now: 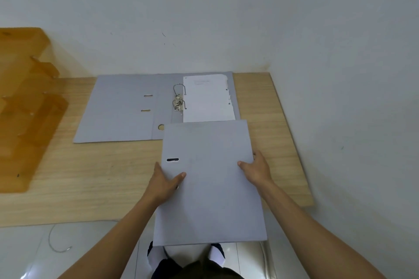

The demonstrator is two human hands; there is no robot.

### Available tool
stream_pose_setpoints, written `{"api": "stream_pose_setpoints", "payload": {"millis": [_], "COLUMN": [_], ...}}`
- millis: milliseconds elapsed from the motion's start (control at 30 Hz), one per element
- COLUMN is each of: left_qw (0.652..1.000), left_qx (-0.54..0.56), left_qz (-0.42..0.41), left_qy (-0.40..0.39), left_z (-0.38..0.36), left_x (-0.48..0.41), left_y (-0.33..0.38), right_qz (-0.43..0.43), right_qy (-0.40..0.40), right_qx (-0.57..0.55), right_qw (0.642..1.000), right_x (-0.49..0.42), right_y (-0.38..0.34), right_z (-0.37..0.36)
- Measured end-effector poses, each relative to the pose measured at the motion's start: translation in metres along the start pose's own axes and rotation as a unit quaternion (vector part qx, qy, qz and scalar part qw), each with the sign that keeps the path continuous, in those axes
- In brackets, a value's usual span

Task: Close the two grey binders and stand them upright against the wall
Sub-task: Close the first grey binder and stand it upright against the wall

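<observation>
Presently, two grey binders are on view over a light wooden desk point(90, 176). The closed binder point(210, 188) is held with its cover facing up, its near end projecting past the near desk edge and its far edge overlapping the near edge of the open binder point(122, 108). The left hand point(166, 182) grips the closed binder's left edge, thumb laid on the cover, the other fingers hidden beneath. The right hand point(257, 169) grips the right edge likewise, thumb on top, fingers curled round the side. The open binder lies flat at the far side of the desk, touching the wall point(204, 18), its ring mechanism point(179, 97) exposed and white sheets point(207, 99) resting on its right half. An orange shelf unit point(25, 102) stands at the left.
</observation>
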State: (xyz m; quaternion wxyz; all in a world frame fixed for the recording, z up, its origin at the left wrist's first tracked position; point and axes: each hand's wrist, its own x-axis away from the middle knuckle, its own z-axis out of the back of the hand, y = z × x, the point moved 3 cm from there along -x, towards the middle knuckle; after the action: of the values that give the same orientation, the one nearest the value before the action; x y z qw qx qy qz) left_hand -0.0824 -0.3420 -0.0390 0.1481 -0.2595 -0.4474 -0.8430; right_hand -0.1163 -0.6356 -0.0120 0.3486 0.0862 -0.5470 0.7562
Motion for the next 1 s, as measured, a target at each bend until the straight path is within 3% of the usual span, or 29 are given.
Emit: {"api": "stream_pose_setpoints", "payload": {"millis": [267,400,567,833,900,1000], "left_qw": [0.999,0.999,1.000,0.951,0.938,0.925], "left_qx": [-0.009,-0.021,0.015,0.236,0.264,0.287], "left_qz": [0.032,0.025,0.013,0.187,0.192,0.115], "left_qy": [0.006,0.001,-0.007,-0.072,-0.111,-0.222], "left_z": [-0.008,-0.013,-0.010,0.006,0.005,-0.009], "left_x": [0.010,0.013,0.012,0.002,0.002,0.010], "left_y": [-0.012,-0.005,-0.006,-0.005,0.001,0.032], "right_qz": [-0.040,0.006,0.003,-0.010,-0.016,-0.020], "right_qy": [-0.005,-0.006,-0.150,-0.110,-0.091,-0.070], "right_qx": [0.149,0.280,0.224,0.117,0.073,0.007], "right_qw": [0.988,0.960,0.963,0.987,0.993,0.997], "right_x": [-0.005,0.005,0.014,0.031,0.039,0.051], "right_y": [0.023,0.019,0.019,0.020,0.011,-0.010], "right_z": [-0.011,-0.021,-0.058,-0.056,-0.054,-0.049]}}
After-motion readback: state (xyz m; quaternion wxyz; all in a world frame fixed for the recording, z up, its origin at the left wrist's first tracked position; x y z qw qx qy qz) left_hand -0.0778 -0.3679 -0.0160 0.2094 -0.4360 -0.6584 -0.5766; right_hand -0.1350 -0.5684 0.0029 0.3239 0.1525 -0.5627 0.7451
